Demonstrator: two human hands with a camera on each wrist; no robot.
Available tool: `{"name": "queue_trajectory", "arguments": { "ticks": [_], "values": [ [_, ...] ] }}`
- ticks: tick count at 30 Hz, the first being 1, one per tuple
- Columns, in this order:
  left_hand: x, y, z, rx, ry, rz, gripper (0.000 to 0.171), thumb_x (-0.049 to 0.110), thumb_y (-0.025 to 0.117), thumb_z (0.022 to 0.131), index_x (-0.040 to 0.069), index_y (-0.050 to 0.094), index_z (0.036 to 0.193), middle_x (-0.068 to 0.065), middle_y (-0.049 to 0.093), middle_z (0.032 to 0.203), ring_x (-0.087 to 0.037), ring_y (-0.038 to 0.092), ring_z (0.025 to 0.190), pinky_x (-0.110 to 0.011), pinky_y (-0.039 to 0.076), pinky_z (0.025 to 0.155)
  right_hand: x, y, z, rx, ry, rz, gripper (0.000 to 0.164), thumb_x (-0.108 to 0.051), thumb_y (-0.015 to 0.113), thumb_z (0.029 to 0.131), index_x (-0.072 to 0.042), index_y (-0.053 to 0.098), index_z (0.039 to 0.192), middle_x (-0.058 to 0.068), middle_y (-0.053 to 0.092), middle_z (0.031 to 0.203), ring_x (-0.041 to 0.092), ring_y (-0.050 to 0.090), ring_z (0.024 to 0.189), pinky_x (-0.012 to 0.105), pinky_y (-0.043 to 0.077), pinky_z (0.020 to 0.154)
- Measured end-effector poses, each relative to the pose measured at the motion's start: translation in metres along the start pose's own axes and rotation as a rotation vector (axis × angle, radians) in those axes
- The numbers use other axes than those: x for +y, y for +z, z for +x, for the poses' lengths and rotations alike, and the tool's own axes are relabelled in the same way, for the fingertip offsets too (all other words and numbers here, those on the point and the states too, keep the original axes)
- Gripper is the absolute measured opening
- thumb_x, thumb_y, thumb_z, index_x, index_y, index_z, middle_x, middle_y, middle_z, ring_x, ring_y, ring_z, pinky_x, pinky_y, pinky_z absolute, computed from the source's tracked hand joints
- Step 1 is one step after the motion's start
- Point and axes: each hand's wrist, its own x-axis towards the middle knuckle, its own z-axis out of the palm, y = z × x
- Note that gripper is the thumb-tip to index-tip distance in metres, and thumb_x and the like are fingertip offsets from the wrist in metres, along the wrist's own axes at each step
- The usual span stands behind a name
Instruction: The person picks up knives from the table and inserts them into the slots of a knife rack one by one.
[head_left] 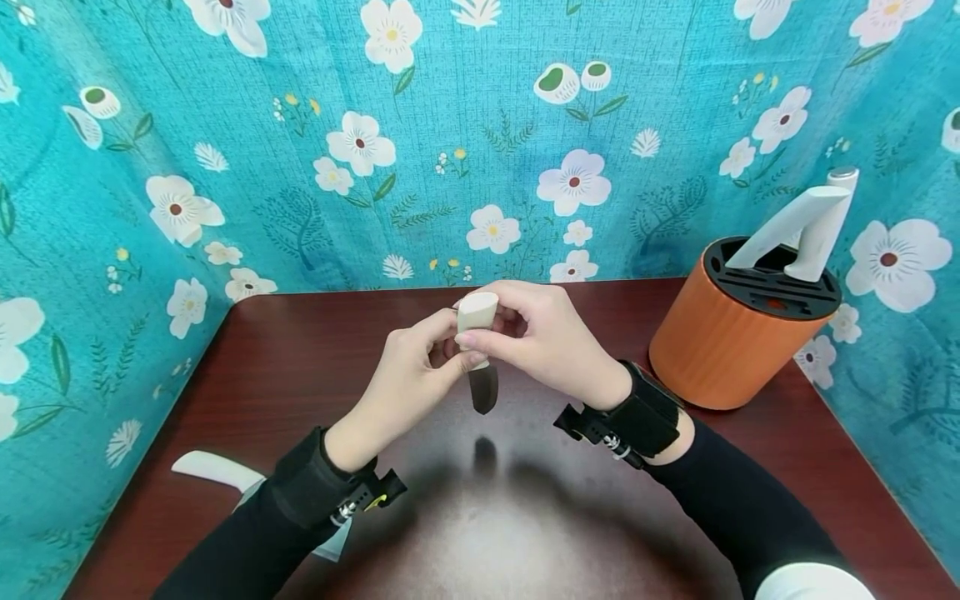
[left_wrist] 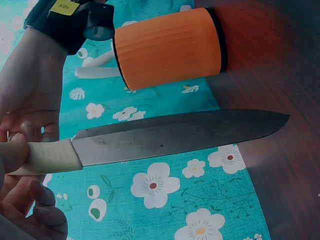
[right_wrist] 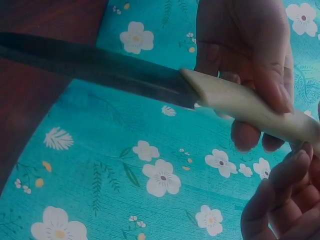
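Both hands hold a kitchen knife (head_left: 477, 312) by its cream handle over the table. Its dark blade (left_wrist: 180, 134) points down toward the tabletop, where its shadow falls. My left hand (head_left: 411, 360) pinches the lower part of the handle near the blade, thumb lying along it. Close beside it, my right hand (head_left: 538, 340) grips the upper end between thumb and fingers. In the right wrist view the handle (right_wrist: 240, 102) curves toward its butt, and the blade is bare. Under the left forearm lies another white-handled knife (head_left: 216, 468), its blade partly hidden by the sleeve.
An orange knife block (head_left: 735, 342) with a black slotted top stands at the right, two white handles (head_left: 819, 229) sticking up from it. A flowered turquoise cloth (head_left: 450, 183) hangs behind the dark red-brown table (head_left: 300, 367). A white rounded thing (head_left: 813, 583) shows at the bottom right.
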Motion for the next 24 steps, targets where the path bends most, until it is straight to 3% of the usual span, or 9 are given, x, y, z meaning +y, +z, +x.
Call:
{"name": "queue_trajectory", "arguments": {
  "ticks": [6, 11, 16, 20, 24],
  "values": [
    [0.000, 0.003, 0.003, -0.014, -0.002, 0.020, 0.021, 0.015, 0.079, 0.088, 0.011, 0.068, 0.106, 0.003, 0.049, 0.067, -0.008, 0.037, 0.059, -0.023, 0.032, 0.056, 0.002, -0.002, -0.001, 0.009, 0.004, -0.024, 0.013, -0.014, 0.075, 0.091, -0.008, 0.072, 0.103, 0.000, 0.059, 0.075, 0.011, 0.052, 0.066, 0.025, 0.043, 0.059],
    [-0.001, 0.003, 0.006, -0.023, 0.040, 0.110, 0.027, 0.018, 0.080, 0.087, 0.013, 0.070, 0.113, 0.002, 0.059, 0.074, -0.008, 0.045, 0.064, -0.024, 0.039, 0.059, 0.003, -0.006, -0.001, -0.003, 0.008, -0.046, 0.014, -0.015, 0.074, 0.092, -0.007, 0.072, 0.104, 0.000, 0.058, 0.074, 0.010, 0.049, 0.064, 0.025, 0.040, 0.057],
    [-0.006, -0.006, 0.007, -0.115, 0.064, 0.217, 0.040, 0.024, 0.078, 0.090, 0.014, 0.069, 0.127, 0.000, 0.073, 0.106, -0.013, 0.063, 0.089, -0.031, 0.054, 0.078, 0.003, -0.019, -0.001, 0.029, -0.003, -0.115, 0.013, -0.015, 0.075, 0.092, -0.007, 0.072, 0.102, 0.000, 0.059, 0.072, 0.009, 0.049, 0.062, 0.025, 0.039, 0.057],
    [-0.020, -0.016, 0.007, -0.227, -0.003, 0.296, 0.041, 0.029, 0.073, 0.095, 0.014, 0.066, 0.133, -0.002, 0.069, 0.129, -0.019, 0.065, 0.117, -0.041, 0.055, 0.097, 0.002, -0.039, -0.002, 0.071, -0.020, -0.187, 0.010, -0.015, 0.076, 0.091, -0.009, 0.072, 0.099, -0.001, 0.059, 0.071, 0.008, 0.049, 0.062, 0.023, 0.039, 0.058],
    [-0.041, -0.025, 0.000, -0.309, -0.142, 0.389, 0.043, 0.032, 0.069, 0.097, 0.015, 0.062, 0.137, -0.004, 0.065, 0.136, -0.024, 0.062, 0.126, -0.046, 0.053, 0.101, 0.000, -0.069, 0.000, 0.149, -0.044, -0.265, 0.009, -0.012, 0.077, 0.089, -0.008, 0.073, 0.096, -0.001, 0.061, 0.071, 0.006, 0.051, 0.060, 0.020, 0.039, 0.058]
  ]
}}
